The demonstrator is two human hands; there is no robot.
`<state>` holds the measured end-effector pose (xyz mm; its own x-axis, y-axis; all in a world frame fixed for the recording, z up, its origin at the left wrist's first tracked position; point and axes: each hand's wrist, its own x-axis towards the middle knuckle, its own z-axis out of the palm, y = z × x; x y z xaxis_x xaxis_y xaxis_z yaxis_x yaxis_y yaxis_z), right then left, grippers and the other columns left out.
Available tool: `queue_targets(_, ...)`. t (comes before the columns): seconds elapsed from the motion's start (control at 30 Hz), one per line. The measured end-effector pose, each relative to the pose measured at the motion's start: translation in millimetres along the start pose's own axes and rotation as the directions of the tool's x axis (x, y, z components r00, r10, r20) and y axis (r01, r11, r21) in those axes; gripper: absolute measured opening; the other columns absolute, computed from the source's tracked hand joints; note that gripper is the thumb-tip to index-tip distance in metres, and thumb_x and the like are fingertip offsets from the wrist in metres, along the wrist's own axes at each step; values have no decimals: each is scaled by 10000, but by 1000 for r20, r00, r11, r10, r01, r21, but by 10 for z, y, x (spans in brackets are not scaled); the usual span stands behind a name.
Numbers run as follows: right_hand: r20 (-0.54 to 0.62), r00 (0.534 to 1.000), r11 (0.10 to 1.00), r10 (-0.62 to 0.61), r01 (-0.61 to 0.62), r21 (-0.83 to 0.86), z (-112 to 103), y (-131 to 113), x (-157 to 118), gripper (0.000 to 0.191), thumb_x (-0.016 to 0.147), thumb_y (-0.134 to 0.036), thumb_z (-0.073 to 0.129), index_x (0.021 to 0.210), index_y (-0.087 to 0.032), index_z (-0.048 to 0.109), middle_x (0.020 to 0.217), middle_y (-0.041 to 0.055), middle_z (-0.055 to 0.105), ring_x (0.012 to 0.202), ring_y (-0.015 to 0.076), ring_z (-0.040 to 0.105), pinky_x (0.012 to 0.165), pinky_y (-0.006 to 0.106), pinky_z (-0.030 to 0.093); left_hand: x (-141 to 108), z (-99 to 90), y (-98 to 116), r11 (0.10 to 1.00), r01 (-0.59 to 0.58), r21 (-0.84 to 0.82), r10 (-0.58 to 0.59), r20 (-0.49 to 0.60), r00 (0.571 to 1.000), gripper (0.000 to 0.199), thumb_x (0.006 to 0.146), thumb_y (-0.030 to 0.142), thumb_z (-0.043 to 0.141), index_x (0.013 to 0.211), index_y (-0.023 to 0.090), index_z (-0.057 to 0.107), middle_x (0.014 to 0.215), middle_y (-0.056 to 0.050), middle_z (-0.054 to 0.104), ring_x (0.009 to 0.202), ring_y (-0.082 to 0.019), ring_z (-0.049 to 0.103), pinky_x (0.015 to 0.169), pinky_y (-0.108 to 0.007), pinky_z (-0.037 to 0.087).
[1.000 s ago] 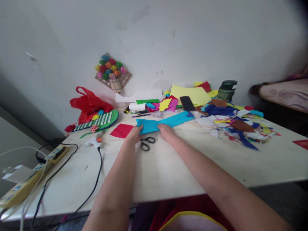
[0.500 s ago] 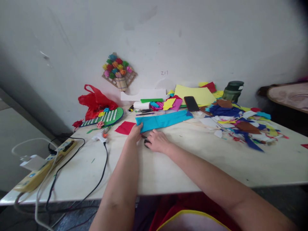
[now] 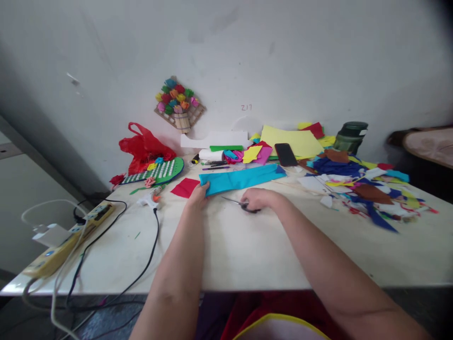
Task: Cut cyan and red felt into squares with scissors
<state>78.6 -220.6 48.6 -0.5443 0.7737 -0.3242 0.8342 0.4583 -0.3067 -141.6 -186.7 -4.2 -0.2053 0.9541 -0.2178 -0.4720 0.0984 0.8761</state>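
Note:
A long folded strip of bright blue felt or paper (image 3: 240,179) lies across the middle of the table. My left hand (image 3: 200,194) is closed on its left end, thumb on top. To the right, my right hand (image 3: 257,198) grips black-handled scissors (image 3: 231,200) just in front of the strip, their blades pointing left toward its lower edge and apart from it. Beside my left hand rests a red square piece (image 3: 184,187). Under the strip's right end a dark blue piece (image 3: 281,171) peeks out.
Colourful scraps (image 3: 368,189) are heaped on the right, near a phone (image 3: 286,155) and a green bottle (image 3: 351,137). A glue gun (image 3: 150,200), its cord and a power strip (image 3: 67,243) lie left. Behind are pens (image 3: 215,165) and a red plastic bag (image 3: 145,146).
My right hand has moved right, away from my left hand, bringing the scissors with it and their blades into view. The left hand keeps its hold on the strip.

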Motion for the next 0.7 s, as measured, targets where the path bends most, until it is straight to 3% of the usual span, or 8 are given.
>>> queue_targets(0.03, 62, 998, 991, -3, -5, 133, -40, 139, -15, 221, 635, -260, 658, 838, -175, 676, 718, 56, 685, 576, 151, 599, 471, 222, 416, 22, -6, -4, 1000, -8, 2, 8, -7, 1000, 151, 783, 128, 591, 931, 138, 565, 830, -75, 657, 752, -176, 655, 700, -305, 553)
queue_targets(0.13, 60, 997, 896, -57, 25, 443, -106, 487, -77, 270, 648, -346, 671, 821, -141, 642, 632, 42, 660, 490, 106, 561, 393, 181, 367, 69, -15, -2, 1000, -10, -11, 10, -2, 1000, 173, 794, 121, 576, 965, 138, 558, 881, -84, 656, 765, -173, 657, 709, -314, 561)
queue_targets(0.23, 61, 992, 770, -108, 45, 637, -88, 673, -112, 299, 678, -383, 651, 810, -119, 602, 690, 79, 684, 487, 107, 587, 356, 167, 342, 98, -17, 7, 999, 22, -33, -23, -8, 1000, 190, 807, 115, 554, 997, 134, 549, 912, -96, 652, 800, -182, 656, 723, -331, 564)
queue_targets(0.47, 147, 974, 514, -173, -38, 857, 38, 776, -18, 454, 807, -546, 428, 838, -106, 536, 636, 120, 674, 444, 149, 607, 280, 171, 325, 131, -51, -8, 1000, 21, -17, -21, 1, 1000, 218, 821, 130, 537, 1038, 136, 539, 942, -102, 649, 825, -195, 654, 722, -362, 569)
queue_targets(0.7, 191, 959, 416, -208, -90, 905, 108, 603, 78, 481, 838, -566, 351, 871, -114, 513, 692, 152, 686, 513, 183, 645, 279, 176, 338, 49, -19, -1, 999, 33, -27, -34, -43, 998, 261, 819, 128, 542, 1080, 125, 544, 946, -102, 651, 787, -195, 661, 704, -371, 576)
